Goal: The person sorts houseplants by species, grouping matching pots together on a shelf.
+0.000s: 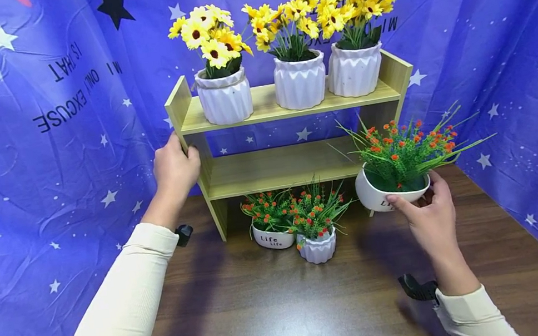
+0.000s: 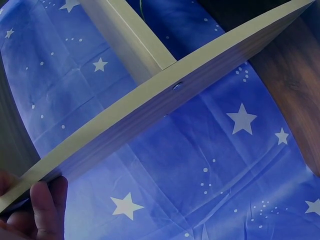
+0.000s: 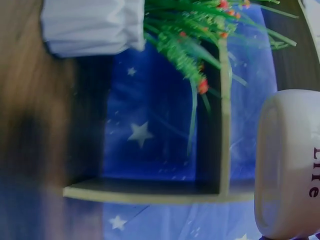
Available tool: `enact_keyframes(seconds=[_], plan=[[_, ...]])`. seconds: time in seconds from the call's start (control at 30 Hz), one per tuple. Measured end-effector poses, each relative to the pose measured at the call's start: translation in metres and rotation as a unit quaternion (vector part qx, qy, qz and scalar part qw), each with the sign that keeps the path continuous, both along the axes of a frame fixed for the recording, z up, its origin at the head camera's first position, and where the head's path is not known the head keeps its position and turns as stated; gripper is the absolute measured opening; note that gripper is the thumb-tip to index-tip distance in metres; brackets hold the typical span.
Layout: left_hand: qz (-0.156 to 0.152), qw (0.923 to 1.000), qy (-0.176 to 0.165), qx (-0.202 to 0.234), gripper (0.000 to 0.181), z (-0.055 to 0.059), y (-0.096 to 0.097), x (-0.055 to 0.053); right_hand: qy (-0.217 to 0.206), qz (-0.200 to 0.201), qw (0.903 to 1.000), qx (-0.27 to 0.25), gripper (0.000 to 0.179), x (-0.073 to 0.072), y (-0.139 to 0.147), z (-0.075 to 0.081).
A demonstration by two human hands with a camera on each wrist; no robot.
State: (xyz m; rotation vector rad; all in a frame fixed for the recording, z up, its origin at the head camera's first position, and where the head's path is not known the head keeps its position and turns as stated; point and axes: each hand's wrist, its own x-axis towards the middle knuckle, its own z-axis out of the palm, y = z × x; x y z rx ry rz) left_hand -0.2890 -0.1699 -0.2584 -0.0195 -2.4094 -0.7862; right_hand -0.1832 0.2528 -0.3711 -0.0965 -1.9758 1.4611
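Note:
My left hand [image 1: 175, 165] grips the left side panel of a two-tier wooden shelf [image 1: 280, 180]. In the left wrist view, the fingers [image 2: 44, 207] lie around the edge of that panel [image 2: 115, 117]. My right hand [image 1: 434, 220] holds a white oval flower pot [image 1: 378, 194] with orange flowers and long green blades, thumb on its front. That pot hangs in the air before the shelf's right side. The right wrist view shows the pot's base and lettering [image 3: 292, 165]; the hand is mostly out of that frame.
On the top board stand three white pots of yellow flowers [image 1: 225, 100] [image 1: 300, 83] [image 1: 355, 70]. Below the middle board, an oval "Life" pot [image 1: 274, 239] and a ribbed white pot [image 1: 318, 249], both with orange flowers, stand on the wooden table [image 1: 276, 313]. A blue starry curtain [image 1: 73, 175] surrounds it.

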Motion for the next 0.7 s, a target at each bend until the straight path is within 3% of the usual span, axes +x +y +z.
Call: enact_keyframes(seconds=[0.27,0.7], plan=[[0.003,1.0000,-0.003,0.000,0.021,0.000,0.000,-0.001,0.015,0.060,0.9979,0.019,0.079,-0.024,-0.022,0.019],[0.002,1.0000,0.002,0.000,0.020,-0.001,-0.001,-0.002,-0.068,0.040,0.9957,0.048,0.081,-0.060,-0.032,0.020]])
